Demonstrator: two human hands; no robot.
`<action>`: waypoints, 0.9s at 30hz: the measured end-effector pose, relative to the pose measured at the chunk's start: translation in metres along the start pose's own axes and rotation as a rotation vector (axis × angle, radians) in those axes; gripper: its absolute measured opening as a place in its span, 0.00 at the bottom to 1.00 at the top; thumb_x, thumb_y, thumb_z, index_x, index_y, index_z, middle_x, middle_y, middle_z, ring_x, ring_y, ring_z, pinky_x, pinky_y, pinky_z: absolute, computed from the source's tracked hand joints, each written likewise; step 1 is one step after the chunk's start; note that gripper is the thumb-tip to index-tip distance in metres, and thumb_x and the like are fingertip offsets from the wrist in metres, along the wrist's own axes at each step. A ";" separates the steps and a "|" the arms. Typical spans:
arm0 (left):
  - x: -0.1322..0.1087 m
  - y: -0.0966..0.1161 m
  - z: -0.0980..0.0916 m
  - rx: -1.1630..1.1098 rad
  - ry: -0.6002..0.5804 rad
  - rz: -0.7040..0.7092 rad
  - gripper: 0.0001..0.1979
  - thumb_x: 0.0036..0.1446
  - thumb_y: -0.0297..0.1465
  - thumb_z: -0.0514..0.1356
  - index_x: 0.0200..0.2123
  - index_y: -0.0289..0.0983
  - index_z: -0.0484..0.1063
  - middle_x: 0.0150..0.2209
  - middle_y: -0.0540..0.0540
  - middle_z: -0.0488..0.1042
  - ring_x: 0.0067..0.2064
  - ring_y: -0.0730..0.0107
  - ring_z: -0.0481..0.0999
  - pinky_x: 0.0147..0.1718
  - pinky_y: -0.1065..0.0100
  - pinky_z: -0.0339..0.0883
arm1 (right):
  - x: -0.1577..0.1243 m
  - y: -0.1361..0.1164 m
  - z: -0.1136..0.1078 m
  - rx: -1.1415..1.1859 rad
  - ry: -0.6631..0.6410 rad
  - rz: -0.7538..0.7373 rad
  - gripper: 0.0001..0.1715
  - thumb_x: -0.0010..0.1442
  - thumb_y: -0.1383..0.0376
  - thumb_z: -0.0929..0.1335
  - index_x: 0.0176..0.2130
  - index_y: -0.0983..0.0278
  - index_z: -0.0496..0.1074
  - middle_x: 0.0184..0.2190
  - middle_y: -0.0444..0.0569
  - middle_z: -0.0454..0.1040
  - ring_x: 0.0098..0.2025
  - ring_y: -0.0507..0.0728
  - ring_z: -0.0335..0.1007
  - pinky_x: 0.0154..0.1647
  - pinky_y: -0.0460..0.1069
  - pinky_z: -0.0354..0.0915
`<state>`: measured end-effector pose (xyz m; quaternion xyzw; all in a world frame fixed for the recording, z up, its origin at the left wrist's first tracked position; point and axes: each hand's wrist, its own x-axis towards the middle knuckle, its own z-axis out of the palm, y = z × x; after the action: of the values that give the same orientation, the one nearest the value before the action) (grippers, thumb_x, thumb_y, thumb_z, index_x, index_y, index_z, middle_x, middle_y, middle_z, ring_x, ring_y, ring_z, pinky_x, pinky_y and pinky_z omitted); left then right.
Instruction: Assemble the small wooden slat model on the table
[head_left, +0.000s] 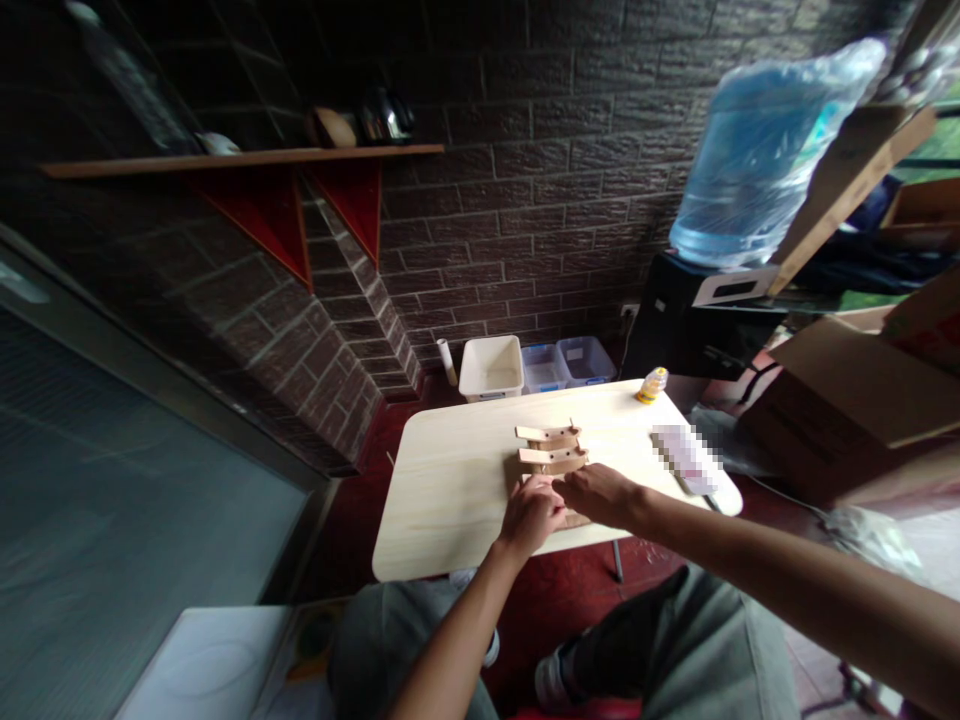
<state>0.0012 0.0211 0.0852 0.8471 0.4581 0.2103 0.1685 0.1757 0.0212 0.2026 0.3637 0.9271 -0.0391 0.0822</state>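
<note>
- The left hand (534,512) is bent over a pale brown wooden assembly (553,460), its fingers curled inward; from here I cannot tell what it pinches.
- The right hand (600,492) lies right beside it, fingers folded down toward the same spot, its grip likewise hidden from me.
- Just beyond both hands I count two curved pale wooden slats, one behind the other, with dark round holes along them; they belong to the assembly, part of which is covered by the hands.
- Right of the right hand is one flat, whitish oblong item (686,460), its face blurred.
- Farther out past the right hand stands one small clear bottle with yellow at its base (652,386).
- Beyond the hands, on the floor, sit three open plastic bins: one cream (491,368) and two bluish, see-through (585,360); I can't make out their contents. One white tube (446,362) leans beside the cream one.
- Far to the right, one big blue water jug in clear wrap (757,165) is upturned on a black stand (679,315).
- Under the hands is a pale wood-grain table with rounded corners (442,500), over a dark red floor (517,620), facing a dark brick wall (510,200).
</note>
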 end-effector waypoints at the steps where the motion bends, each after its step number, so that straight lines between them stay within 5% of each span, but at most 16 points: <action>1: 0.000 -0.001 0.000 -0.002 0.000 -0.005 0.05 0.58 0.25 0.66 0.32 0.41 0.82 0.47 0.41 0.83 0.59 0.53 0.76 0.57 0.55 0.69 | 0.000 0.000 0.004 0.003 -0.009 0.000 0.14 0.67 0.74 0.63 0.44 0.70 0.78 0.35 0.58 0.82 0.35 0.61 0.80 0.35 0.51 0.69; 10: 0.000 0.001 0.000 0.025 -0.014 0.041 0.06 0.58 0.24 0.66 0.31 0.40 0.79 0.42 0.43 0.84 0.58 0.55 0.77 0.56 0.55 0.68 | -0.005 -0.006 0.018 0.056 0.013 0.131 0.15 0.67 0.72 0.64 0.51 0.71 0.74 0.38 0.61 0.81 0.37 0.63 0.79 0.33 0.53 0.71; 17: 0.001 0.006 -0.003 0.044 -0.029 0.016 0.05 0.59 0.26 0.66 0.34 0.41 0.81 0.44 0.43 0.83 0.56 0.55 0.77 0.55 0.55 0.68 | -0.014 -0.012 0.011 0.061 0.027 0.154 0.30 0.62 0.73 0.67 0.63 0.75 0.66 0.43 0.64 0.81 0.40 0.66 0.80 0.35 0.55 0.72; 22: 0.002 0.003 0.001 0.044 -0.024 0.019 0.05 0.61 0.26 0.65 0.34 0.40 0.81 0.50 0.42 0.83 0.59 0.54 0.76 0.58 0.54 0.67 | -0.014 -0.006 0.000 0.032 -0.007 0.083 0.19 0.69 0.73 0.61 0.54 0.67 0.74 0.42 0.58 0.82 0.40 0.63 0.80 0.36 0.53 0.71; 27: 0.003 -0.003 0.007 0.051 -0.038 0.010 0.04 0.61 0.27 0.65 0.35 0.41 0.81 0.48 0.41 0.83 0.60 0.53 0.76 0.59 0.53 0.67 | -0.010 0.000 0.011 0.053 0.043 0.108 0.14 0.71 0.67 0.64 0.51 0.67 0.76 0.39 0.57 0.82 0.37 0.63 0.80 0.36 0.53 0.71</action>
<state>0.0043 0.0245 0.0784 0.8572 0.4557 0.1835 0.1545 0.1846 0.0131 0.1937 0.4162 0.9062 -0.0514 0.0547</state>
